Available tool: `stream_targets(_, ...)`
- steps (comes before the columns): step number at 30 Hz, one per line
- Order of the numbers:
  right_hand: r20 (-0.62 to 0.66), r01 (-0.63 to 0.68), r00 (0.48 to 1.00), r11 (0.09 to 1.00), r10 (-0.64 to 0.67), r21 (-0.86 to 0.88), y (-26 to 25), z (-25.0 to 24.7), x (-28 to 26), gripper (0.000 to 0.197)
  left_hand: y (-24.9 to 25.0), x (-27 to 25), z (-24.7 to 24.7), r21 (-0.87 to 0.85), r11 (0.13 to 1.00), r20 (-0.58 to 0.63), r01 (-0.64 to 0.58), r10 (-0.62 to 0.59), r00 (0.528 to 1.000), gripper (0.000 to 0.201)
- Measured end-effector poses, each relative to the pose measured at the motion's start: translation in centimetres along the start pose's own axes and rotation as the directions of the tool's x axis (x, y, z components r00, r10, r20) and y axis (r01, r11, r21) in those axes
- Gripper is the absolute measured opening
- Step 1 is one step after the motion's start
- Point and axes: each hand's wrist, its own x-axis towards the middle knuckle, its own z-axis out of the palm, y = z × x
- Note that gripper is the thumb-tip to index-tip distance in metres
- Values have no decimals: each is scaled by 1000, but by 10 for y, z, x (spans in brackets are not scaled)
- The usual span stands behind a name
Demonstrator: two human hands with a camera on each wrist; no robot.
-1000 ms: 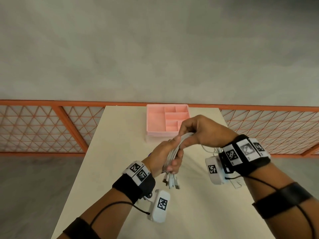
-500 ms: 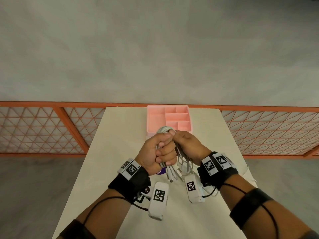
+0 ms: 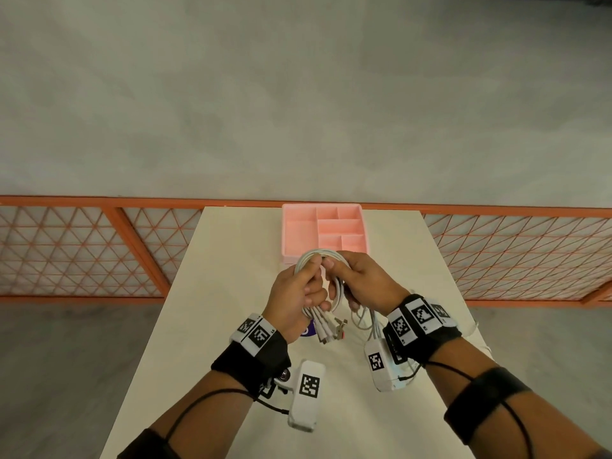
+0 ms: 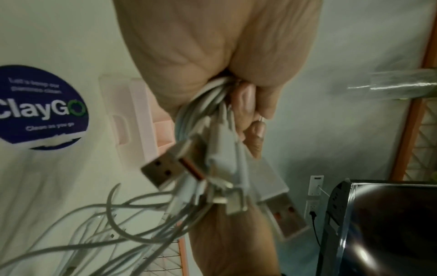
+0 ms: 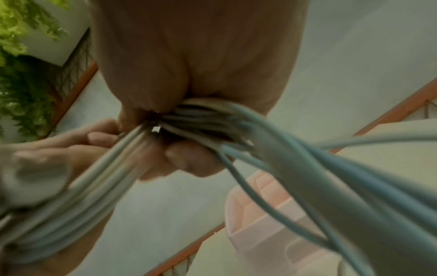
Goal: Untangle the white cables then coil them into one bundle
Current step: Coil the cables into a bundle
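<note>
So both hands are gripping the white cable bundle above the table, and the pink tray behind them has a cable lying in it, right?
Not quite. The pink tray holds nothing, as the head view shows. The rest stands: left hand and right hand both grip the white cables above the table.

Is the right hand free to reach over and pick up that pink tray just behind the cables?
Probably not yet. The pink tray sits close, just beyond both hands, with nothing between. But the right hand grips the white cables, as does the left hand; it would have to let go first.
</note>
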Motion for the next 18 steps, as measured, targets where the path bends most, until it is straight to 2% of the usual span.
stream_targets(5, 112, -94, 988, 992, 103, -81, 3, -19, -8, 34, 1, -7, -8, -4, 1000, -7, 0, 0, 1000, 35)
stream_targets(11, -16, -218, 976, 971, 217, -103, 42, -33, -17, 37, 21, -1, -18, -22, 995, -88, -95, 92, 992, 36)
stream_targets(14, -58, -259, 964, 966, 258, -5, 52, -16, -22, 41, 23, 1, -12, -12, 994, -94, -111, 109, 990, 37)
stream_targets(16, -96, -258, 961, 966, 258, 19, 54, -3, -23, 43, 22, 2, -10, -32, 992, -109, -124, 120, 987, 37)
stream_targets(18, -136, -212, 969, 976, 204, -46, 57, 10, -26, 43, 22, 4, -9, -81, 987, -125, -136, 125, 984, 38)
